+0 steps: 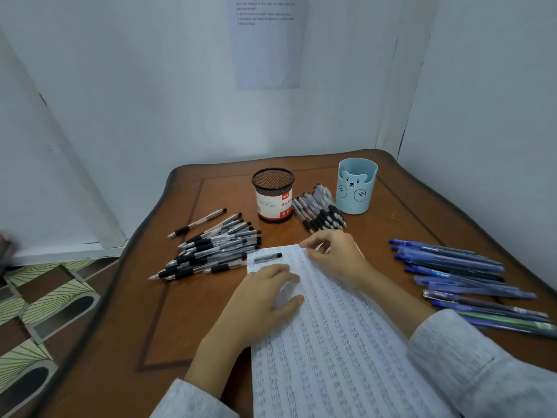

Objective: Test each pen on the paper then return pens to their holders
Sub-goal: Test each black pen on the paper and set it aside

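Note:
A sheet of paper (331, 342) covered in rows of pen marks lies on the wooden table (156, 312). My left hand (265, 294) rests flat on the paper's left side, fingers spread. My right hand (334, 254) pinches the paper's far top edge. A pile of black-grip clear pens (211, 251) lies left of the paper, one of them lying over its top left corner. A second pile of black pens (319, 211) sits between the black mesh holder (273, 194) and the light blue bear holder (355, 185). Several blue pens (464, 276) lie to the right.
White walls close in behind and to the right of the table; a printed sheet (266, 40) hangs on the back wall. The table's curved left edge drops to a patterned floor (39, 312). One stray black pen (197, 222) lies far left.

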